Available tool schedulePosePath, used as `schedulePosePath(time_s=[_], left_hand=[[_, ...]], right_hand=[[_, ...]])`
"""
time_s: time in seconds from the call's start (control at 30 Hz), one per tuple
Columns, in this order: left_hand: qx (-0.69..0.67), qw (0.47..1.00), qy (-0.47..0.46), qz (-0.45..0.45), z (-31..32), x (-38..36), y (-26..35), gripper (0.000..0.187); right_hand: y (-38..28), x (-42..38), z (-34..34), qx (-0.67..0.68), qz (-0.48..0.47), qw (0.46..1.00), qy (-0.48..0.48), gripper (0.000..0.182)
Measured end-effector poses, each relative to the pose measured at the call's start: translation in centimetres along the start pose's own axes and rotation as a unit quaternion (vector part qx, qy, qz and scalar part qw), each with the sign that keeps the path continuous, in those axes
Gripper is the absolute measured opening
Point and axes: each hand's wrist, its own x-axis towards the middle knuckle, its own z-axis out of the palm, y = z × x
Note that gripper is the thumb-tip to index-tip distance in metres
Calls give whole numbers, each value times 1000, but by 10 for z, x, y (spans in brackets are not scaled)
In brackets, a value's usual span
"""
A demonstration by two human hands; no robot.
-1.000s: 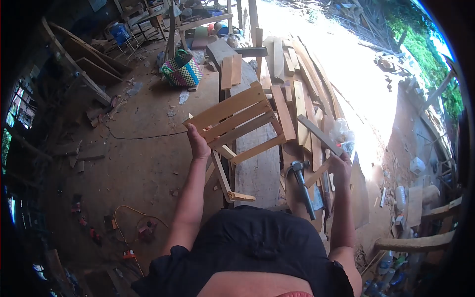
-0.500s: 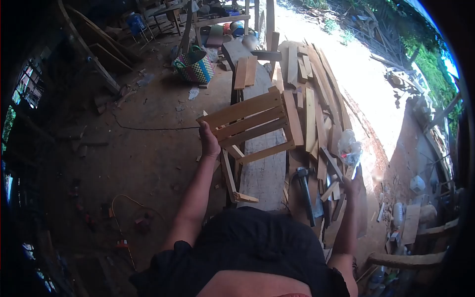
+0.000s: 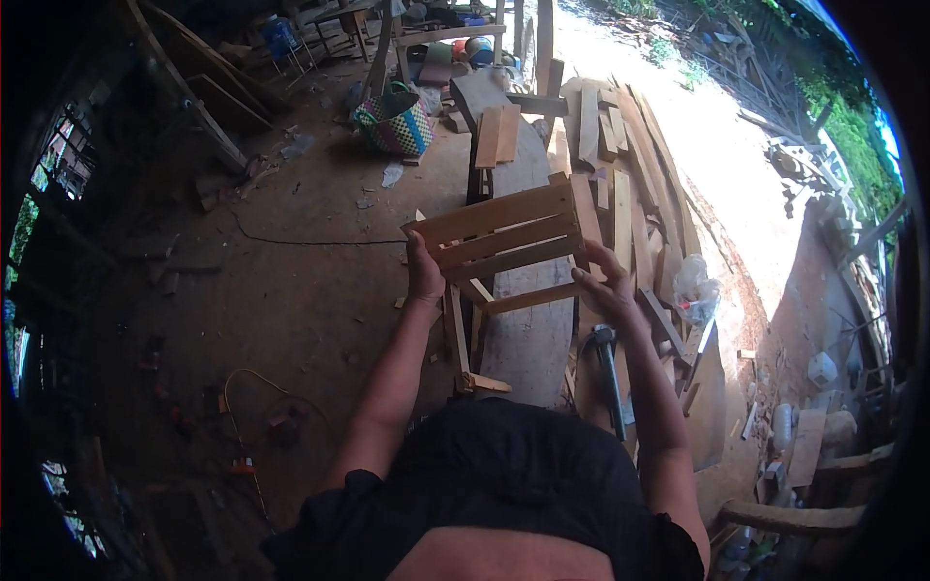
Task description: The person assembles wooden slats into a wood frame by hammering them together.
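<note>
A small slatted wooden frame (image 3: 509, 237), with thin legs or struts below it, is held tilted above a grey plank (image 3: 528, 339). My left hand (image 3: 424, 273) is closed on its left end, thumb up along the edge. At the opposite end, my right hand (image 3: 608, 283) grips the near right corner, fingers and thumb around the edge. Just below my right forearm lies a hammer (image 3: 608, 373) with a dark handle. The underside of the frame is partly hidden.
Many loose boards (image 3: 625, 208) lie right of the plank, with a clear plastic bag (image 3: 693, 290) among them. Two short boards (image 3: 498, 136) rest on the plank's far end. A woven checkered basket (image 3: 397, 126) stands on the floor, and a dark cord (image 3: 310, 242) runs across it.
My right hand has moved left from the loose boards near the plastic bag to the frame's right end. My left hand still holds the frame. The view has shifted slightly.
</note>
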Motion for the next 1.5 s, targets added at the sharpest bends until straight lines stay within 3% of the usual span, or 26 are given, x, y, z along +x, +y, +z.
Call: schedulePosePath(time_s=[0.13,0.23,0.3,0.37,0.4,0.43,0.47,0.53,0.67,0.73,0.87,1.03,1.13,1.37,1.5], left_hand=[[1,1000,20,10,-1,3,-4,69],[17,997,-72,-24,-3,-4,1,74],[17,997,-69,-42,-25,-5,-14,70],[20,996,-73,-55,-41,-15,-18,66],[73,988,-85,-103,-42,-26,-12,66],[124,976,-97,-152,-41,-36,-6,68],[125,976,-94,-154,-36,-44,0,68],[150,961,-186,-142,-24,-55,10,56],[171,962,-124,-172,-14,-61,14,49],[146,946,-99,-273,-6,-63,22,44],[94,954,-82,-274,-4,-55,21,39],[290,921,-52,-254,5,-54,20,25],[313,914,-64,-251,2,-50,16,21],[322,902,-59,-280,1,-47,19,20],[291,920,-72,-254,1,-46,18,33]], right_hand=[[13,13,5,-10,22,999,27,44],[26,21,14,52,22,998,21,36],[27,17,21,154,51,987,19,33],[30,14,22,163,68,984,22,33],[27,13,24,185,57,981,29,33],[36,12,21,189,116,975,32,33],[34,11,23,190,119,974,30,33],[24,10,26,182,23,982,42,33],[20,9,34,197,4,980,42,33],[24,9,33,174,4,983,62,31],[21,5,33,182,1,981,68,31],[28,-1,37,197,10,976,96,30],[31,-2,39,196,2,975,104,31],[27,-2,42,132,13,983,126,32],[26,-3,40,124,-7,985,122,33]])
